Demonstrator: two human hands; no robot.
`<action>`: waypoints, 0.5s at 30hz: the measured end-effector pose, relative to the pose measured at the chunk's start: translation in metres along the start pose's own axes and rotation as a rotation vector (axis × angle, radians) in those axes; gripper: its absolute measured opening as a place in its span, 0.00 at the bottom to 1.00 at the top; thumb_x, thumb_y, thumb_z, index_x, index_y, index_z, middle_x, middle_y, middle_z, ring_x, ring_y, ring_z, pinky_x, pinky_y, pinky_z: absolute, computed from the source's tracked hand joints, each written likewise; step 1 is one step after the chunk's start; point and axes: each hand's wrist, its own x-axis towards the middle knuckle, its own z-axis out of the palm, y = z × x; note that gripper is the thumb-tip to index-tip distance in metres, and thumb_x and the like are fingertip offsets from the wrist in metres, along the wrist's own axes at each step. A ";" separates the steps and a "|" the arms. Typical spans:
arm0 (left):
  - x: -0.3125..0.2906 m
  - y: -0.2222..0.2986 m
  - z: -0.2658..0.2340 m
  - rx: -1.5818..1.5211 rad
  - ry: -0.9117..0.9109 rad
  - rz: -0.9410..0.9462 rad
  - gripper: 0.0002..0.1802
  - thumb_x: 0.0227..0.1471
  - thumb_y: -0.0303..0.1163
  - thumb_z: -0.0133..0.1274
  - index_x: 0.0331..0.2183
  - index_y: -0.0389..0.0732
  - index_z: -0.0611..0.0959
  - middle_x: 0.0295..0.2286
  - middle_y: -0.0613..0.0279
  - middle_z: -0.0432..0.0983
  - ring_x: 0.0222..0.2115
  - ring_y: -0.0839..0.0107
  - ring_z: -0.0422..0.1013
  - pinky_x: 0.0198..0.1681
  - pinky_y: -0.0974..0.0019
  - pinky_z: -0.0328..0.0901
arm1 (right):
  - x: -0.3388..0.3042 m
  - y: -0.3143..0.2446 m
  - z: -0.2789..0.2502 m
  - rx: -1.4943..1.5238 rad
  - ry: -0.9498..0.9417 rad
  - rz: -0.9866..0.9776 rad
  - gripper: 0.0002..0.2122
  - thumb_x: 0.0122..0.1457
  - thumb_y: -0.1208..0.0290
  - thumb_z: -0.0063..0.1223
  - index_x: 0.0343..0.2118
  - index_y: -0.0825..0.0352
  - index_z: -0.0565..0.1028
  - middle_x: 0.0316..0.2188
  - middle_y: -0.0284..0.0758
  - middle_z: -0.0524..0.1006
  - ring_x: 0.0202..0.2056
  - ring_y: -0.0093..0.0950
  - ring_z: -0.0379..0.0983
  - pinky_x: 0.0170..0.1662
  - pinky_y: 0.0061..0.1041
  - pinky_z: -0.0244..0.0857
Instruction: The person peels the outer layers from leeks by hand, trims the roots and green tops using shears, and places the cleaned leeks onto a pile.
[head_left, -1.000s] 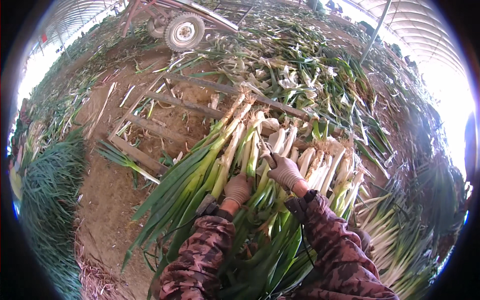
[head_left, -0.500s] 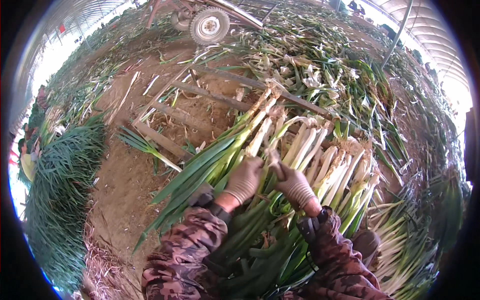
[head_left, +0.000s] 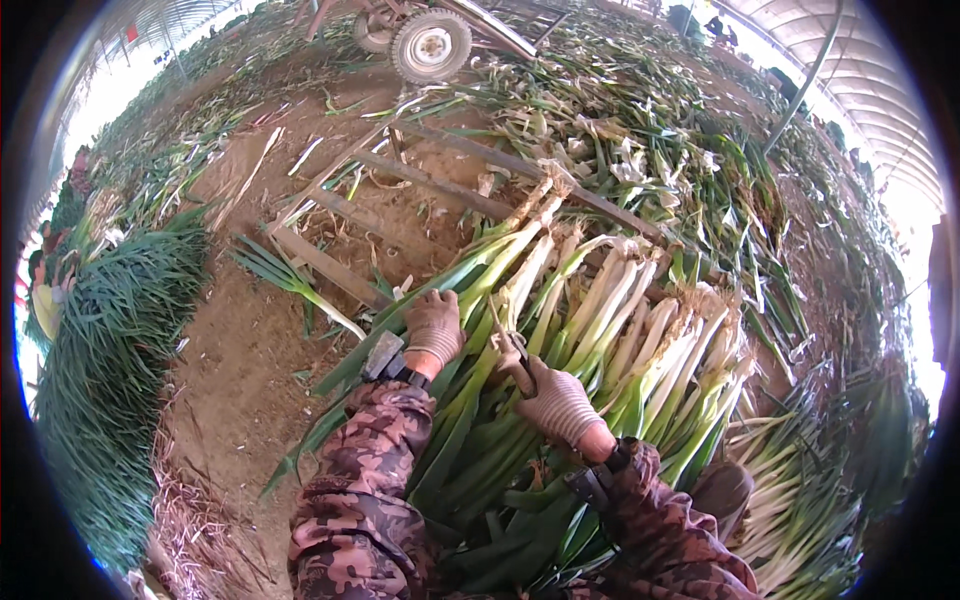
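A pile of long green onions lies before me, white root ends pointing away and green leaves toward me. My left hand, in a ribbed work glove, is closed around the stalk of a green onion at the pile's left edge. My right hand, gloved as well, grips the dark handle of a small knife. Its thin blade points up and away, over the onions' pale stems. The left fingertips are partly hidden from view.
A wooden frame lies on the dirt just beyond the pile. One loose green onion rests to the left, near a big heap of green leaves. Trimmed leaves cover the ground behind, and a cart wheel stands farther back.
My hands have parted. The left has moved left and slightly away, onto the leftmost onions; the right has drawn a little left and nearer, with the knife now plainly visible.
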 end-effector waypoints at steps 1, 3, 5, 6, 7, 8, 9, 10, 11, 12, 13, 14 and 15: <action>0.002 -0.001 0.003 0.018 0.023 -0.001 0.35 0.38 0.44 0.66 0.46 0.40 0.71 0.43 0.48 0.70 0.46 0.53 0.69 0.46 0.53 0.67 | 0.001 -0.001 0.000 0.014 0.009 -0.002 0.23 0.45 0.61 0.57 0.43 0.66 0.67 0.28 0.53 0.76 0.36 0.54 0.73 0.39 0.45 0.66; 0.005 -0.002 0.005 0.009 0.011 -0.004 0.35 0.39 0.45 0.65 0.47 0.42 0.71 0.43 0.51 0.70 0.46 0.54 0.70 0.46 0.51 0.66 | 0.002 -0.001 0.002 0.024 0.022 0.001 0.24 0.44 0.60 0.58 0.43 0.66 0.67 0.29 0.53 0.76 0.36 0.54 0.73 0.40 0.45 0.66; 0.009 0.002 0.005 -0.003 -0.004 -0.002 0.35 0.39 0.45 0.64 0.49 0.43 0.71 0.43 0.54 0.71 0.46 0.54 0.70 0.47 0.49 0.65 | 0.004 0.000 0.004 -0.010 0.022 -0.004 0.25 0.44 0.60 0.59 0.44 0.66 0.67 0.29 0.53 0.76 0.37 0.54 0.73 0.40 0.45 0.66; 0.010 0.003 0.000 -0.009 -0.056 -0.010 0.35 0.39 0.45 0.65 0.48 0.43 0.71 0.43 0.54 0.71 0.46 0.54 0.70 0.47 0.49 0.65 | 0.004 -0.001 0.004 -0.012 0.021 -0.004 0.25 0.44 0.60 0.59 0.44 0.66 0.67 0.29 0.53 0.76 0.37 0.54 0.73 0.40 0.45 0.66; 0.011 0.004 -0.002 -0.015 -0.109 -0.018 0.35 0.38 0.46 0.65 0.47 0.42 0.71 0.43 0.54 0.72 0.46 0.54 0.71 0.47 0.50 0.65 | 0.002 -0.004 0.004 -0.001 -0.004 -0.010 0.25 0.44 0.60 0.59 0.44 0.66 0.67 0.30 0.53 0.76 0.37 0.54 0.73 0.40 0.44 0.66; 0.012 0.003 -0.002 -0.016 -0.110 -0.019 0.35 0.38 0.46 0.65 0.47 0.42 0.71 0.43 0.54 0.72 0.46 0.54 0.71 0.47 0.50 0.65 | 0.001 -0.007 0.003 0.011 -0.029 -0.015 0.25 0.44 0.59 0.59 0.44 0.66 0.67 0.30 0.54 0.76 0.37 0.54 0.73 0.40 0.44 0.66; 0.011 0.002 -0.004 -0.027 -0.106 -0.008 0.35 0.38 0.46 0.65 0.47 0.42 0.71 0.42 0.53 0.74 0.45 0.54 0.72 0.47 0.50 0.66 | -0.001 -0.011 0.002 0.017 -0.027 -0.003 0.24 0.45 0.60 0.59 0.44 0.66 0.67 0.30 0.54 0.76 0.37 0.53 0.73 0.41 0.44 0.67; 0.010 0.001 -0.005 -0.036 -0.102 0.002 0.35 0.38 0.46 0.65 0.47 0.41 0.72 0.42 0.52 0.76 0.44 0.55 0.73 0.47 0.51 0.66 | 0.000 -0.013 0.001 0.016 -0.030 -0.004 0.24 0.45 0.60 0.59 0.44 0.66 0.67 0.30 0.54 0.76 0.37 0.53 0.73 0.41 0.44 0.67; 0.011 0.000 -0.007 -0.036 -0.103 -0.002 0.35 0.38 0.46 0.65 0.47 0.41 0.72 0.42 0.52 0.76 0.44 0.55 0.73 0.47 0.51 0.66 | 0.002 -0.016 -0.001 0.021 -0.026 0.015 0.24 0.45 0.60 0.59 0.44 0.66 0.67 0.30 0.53 0.76 0.38 0.53 0.73 0.41 0.44 0.67; 0.013 0.005 -0.016 -0.054 -0.173 -0.003 0.35 0.38 0.46 0.65 0.47 0.40 0.71 0.41 0.51 0.77 0.44 0.55 0.74 0.47 0.52 0.67 | 0.003 -0.015 -0.004 0.024 -0.018 0.042 0.25 0.45 0.61 0.59 0.45 0.66 0.67 0.30 0.53 0.76 0.38 0.53 0.73 0.41 0.43 0.67; 0.015 0.008 -0.020 -0.071 -0.242 -0.005 0.35 0.39 0.45 0.65 0.47 0.40 0.71 0.40 0.49 0.79 0.44 0.55 0.75 0.46 0.54 0.68 | 0.006 -0.014 -0.005 0.022 -0.016 0.046 0.25 0.45 0.61 0.59 0.45 0.66 0.67 0.30 0.53 0.76 0.38 0.53 0.73 0.41 0.43 0.67; 0.017 0.009 -0.019 -0.073 -0.243 -0.002 0.35 0.39 0.45 0.65 0.47 0.40 0.71 0.40 0.49 0.79 0.44 0.55 0.75 0.46 0.54 0.68 | 0.010 -0.011 -0.004 0.006 0.017 0.056 0.25 0.44 0.61 0.59 0.45 0.66 0.68 0.30 0.53 0.76 0.38 0.52 0.73 0.41 0.43 0.67; 0.019 0.009 -0.018 -0.080 -0.250 0.003 0.35 0.39 0.45 0.65 0.47 0.39 0.71 0.39 0.49 0.79 0.43 0.55 0.76 0.46 0.55 0.68 | 0.015 -0.009 -0.004 -0.009 0.052 0.063 0.25 0.44 0.61 0.59 0.45 0.66 0.68 0.30 0.53 0.76 0.38 0.52 0.73 0.41 0.42 0.67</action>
